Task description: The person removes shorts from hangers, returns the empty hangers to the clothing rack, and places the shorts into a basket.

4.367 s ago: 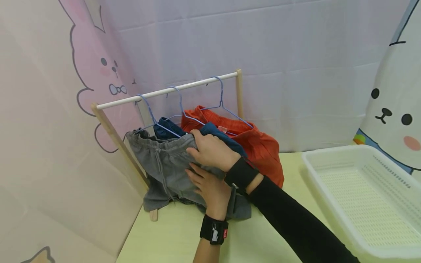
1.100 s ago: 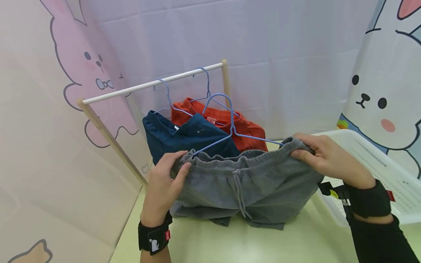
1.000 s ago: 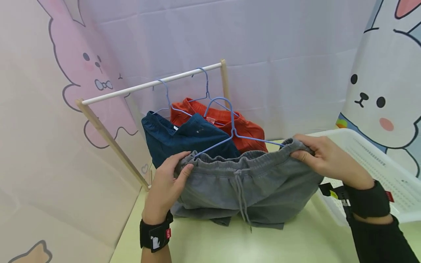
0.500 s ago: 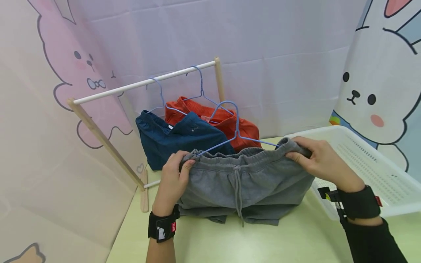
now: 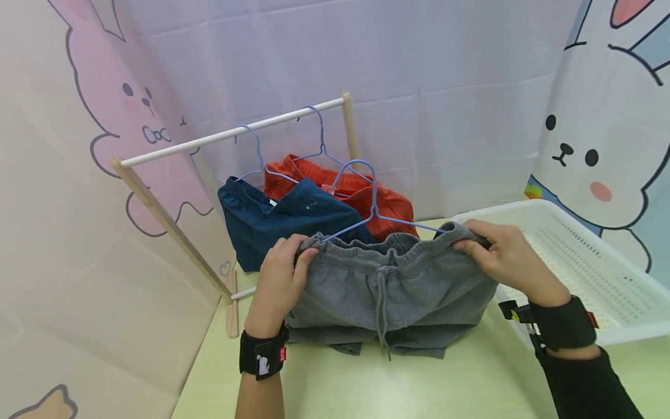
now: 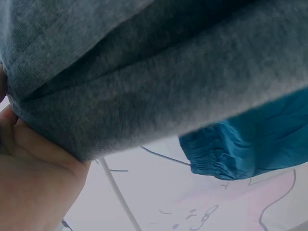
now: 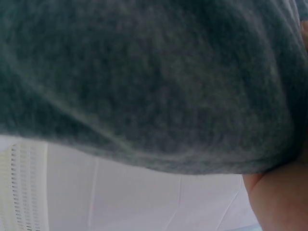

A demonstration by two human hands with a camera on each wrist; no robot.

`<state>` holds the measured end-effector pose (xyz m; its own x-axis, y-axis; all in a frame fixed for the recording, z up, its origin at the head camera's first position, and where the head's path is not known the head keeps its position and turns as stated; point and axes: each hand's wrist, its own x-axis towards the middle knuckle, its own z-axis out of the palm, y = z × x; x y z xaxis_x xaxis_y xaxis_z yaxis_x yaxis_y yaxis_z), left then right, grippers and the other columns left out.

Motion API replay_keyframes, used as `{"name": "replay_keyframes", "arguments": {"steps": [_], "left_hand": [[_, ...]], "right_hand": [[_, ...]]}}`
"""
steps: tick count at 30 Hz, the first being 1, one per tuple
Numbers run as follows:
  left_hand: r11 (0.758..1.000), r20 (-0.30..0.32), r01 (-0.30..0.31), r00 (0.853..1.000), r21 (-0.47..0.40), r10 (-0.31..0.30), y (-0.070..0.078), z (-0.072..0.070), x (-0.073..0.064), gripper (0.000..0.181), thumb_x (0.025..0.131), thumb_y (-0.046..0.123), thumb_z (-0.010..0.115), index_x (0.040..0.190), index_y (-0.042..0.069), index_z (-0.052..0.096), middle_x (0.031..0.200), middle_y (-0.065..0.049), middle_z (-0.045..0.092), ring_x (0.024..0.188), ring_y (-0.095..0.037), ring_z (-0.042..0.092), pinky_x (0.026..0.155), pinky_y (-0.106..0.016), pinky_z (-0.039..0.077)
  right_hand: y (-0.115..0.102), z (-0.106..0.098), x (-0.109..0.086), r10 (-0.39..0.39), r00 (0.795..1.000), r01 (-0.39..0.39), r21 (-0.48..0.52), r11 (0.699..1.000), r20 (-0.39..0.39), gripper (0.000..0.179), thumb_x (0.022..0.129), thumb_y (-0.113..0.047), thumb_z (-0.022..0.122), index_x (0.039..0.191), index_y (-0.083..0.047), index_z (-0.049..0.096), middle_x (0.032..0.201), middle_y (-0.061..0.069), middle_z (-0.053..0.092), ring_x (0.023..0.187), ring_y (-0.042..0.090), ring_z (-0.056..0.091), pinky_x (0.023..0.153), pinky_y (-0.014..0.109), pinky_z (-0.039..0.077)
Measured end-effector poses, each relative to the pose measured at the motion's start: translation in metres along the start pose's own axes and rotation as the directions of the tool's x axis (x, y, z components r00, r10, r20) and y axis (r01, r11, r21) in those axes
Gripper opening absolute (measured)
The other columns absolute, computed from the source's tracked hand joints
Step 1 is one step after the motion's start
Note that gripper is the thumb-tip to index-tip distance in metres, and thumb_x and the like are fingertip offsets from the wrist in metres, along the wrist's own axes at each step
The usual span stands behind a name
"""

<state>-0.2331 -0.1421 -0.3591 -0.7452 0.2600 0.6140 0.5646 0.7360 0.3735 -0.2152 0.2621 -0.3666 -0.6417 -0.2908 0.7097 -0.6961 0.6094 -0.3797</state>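
Grey drawstring shorts [image 5: 366, 291] are stretched by the waistband between my two hands, in front of the rack. My left hand [image 5: 280, 276] pinches the left end of the waistband, thumb in front. At the opposite end my right hand [image 5: 505, 256] grips the band the same way. A blue wire hanger [image 5: 374, 209] sits inside the waist, its hook standing free above the band and its shoulder ends reaching toward both hands. Grey cloth [image 6: 144, 96] fills much of the left wrist view, and the right wrist view is mostly the same cloth [image 7: 154, 86].
Behind stands a small wooden clothes rack with a white rail [image 5: 209, 139]. Dark blue shorts [image 5: 293, 224] and orange-red shorts [image 5: 387, 203] hang there on blue hangers. A white plastic basket [image 5: 628, 262] stands at the right on the pale yellow table [image 5: 335, 390].
The grey shorts and their hanger have come off the rack's rail and forward, and both hands now hold the waistband's ends. Over the last second they stay nearly still.
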Motion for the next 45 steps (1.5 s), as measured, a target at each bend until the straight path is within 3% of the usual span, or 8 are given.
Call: {"name": "replay_keyframes", "arguments": {"steps": [5,11,17,22,27,35,45], "left_hand": [[1.000,-0.015,-0.023,1.000,-0.008,0.023,0.005,0.005,0.009,0.029,0.104,0.038,0.060,0.117,0.013,0.067,0.092,-0.001,0.062,0.082,-0.018,0.055,0.071,-0.036,0.046],[0.999,-0.003,-0.031,1.000,-0.035,0.031,0.009,0.016,0.018,0.030,0.105,0.039,0.057,0.117,0.013,0.065,0.099,-0.003,0.066,0.087,-0.019,0.061,0.081,-0.041,0.055],[0.995,0.007,-0.058,0.998,-0.085,0.059,0.013,0.028,0.022,0.028,0.105,0.037,0.057,0.115,0.012,0.064,0.098,-0.002,0.063,0.086,-0.017,0.059,0.078,-0.038,0.054],[0.992,0.022,-0.068,0.997,-0.110,0.070,0.016,0.039,0.026,0.031,0.106,0.041,0.054,0.117,0.013,0.062,0.098,0.000,0.061,0.087,-0.015,0.057,0.077,-0.035,0.054],[0.993,-0.001,-0.054,0.999,-0.109,0.054,0.019,0.043,0.029,0.033,0.106,0.041,0.052,0.119,0.013,0.063,0.103,-0.002,0.064,0.090,-0.017,0.060,0.080,-0.038,0.056],[0.992,-0.016,-0.058,0.998,-0.108,0.057,0.028,0.052,0.035,0.036,0.107,0.043,0.052,0.121,0.012,0.064,0.101,-0.004,0.065,0.089,-0.018,0.061,0.074,-0.038,0.054],[0.990,-0.052,-0.055,0.997,-0.131,0.049,0.026,0.056,0.035,0.033,0.106,0.041,0.057,0.120,0.014,0.068,0.101,-0.002,0.068,0.086,-0.016,0.062,0.070,-0.035,0.053]], "right_hand": [[0.002,0.000,0.002,0.001,1.000,-0.001,-0.020,1.000,-0.002,0.027,0.083,0.003,0.082,0.095,-0.017,0.070,0.071,-0.009,0.049,0.061,0.004,0.045,0.057,0.020,0.035],[0.007,0.006,0.009,-0.003,1.000,0.002,-0.041,0.999,-0.005,0.025,0.082,0.001,0.083,0.093,-0.017,0.069,0.072,-0.009,0.051,0.061,0.004,0.044,0.058,0.020,0.034],[0.009,0.013,0.009,-0.014,1.000,0.014,-0.037,0.999,0.004,0.026,0.082,0.000,0.083,0.090,-0.019,0.067,0.070,-0.011,0.046,0.058,0.002,0.040,0.056,0.019,0.033],[0.009,0.020,0.009,-0.014,1.000,0.015,-0.062,0.998,0.006,0.024,0.082,-0.002,0.083,0.096,-0.018,0.070,0.076,-0.008,0.057,0.062,0.004,0.044,0.060,0.020,0.035],[0.008,0.028,0.013,-0.014,1.000,0.014,-0.090,0.996,0.001,0.025,0.083,-0.004,0.083,0.105,-0.015,0.075,0.086,-0.004,0.067,0.064,0.005,0.046,0.063,0.026,0.039],[0.009,0.038,0.015,-0.010,0.999,0.013,-0.097,0.995,0.033,0.020,0.086,-0.006,0.081,0.091,-0.018,0.066,0.066,-0.010,0.042,0.056,0.003,0.037,0.055,0.026,0.034],[0.010,0.038,0.014,-0.001,0.998,0.005,-0.072,0.997,0.063,0.018,0.087,-0.005,0.080,0.095,-0.016,0.069,0.070,-0.008,0.049,0.058,0.003,0.040,0.057,0.026,0.036]]}}
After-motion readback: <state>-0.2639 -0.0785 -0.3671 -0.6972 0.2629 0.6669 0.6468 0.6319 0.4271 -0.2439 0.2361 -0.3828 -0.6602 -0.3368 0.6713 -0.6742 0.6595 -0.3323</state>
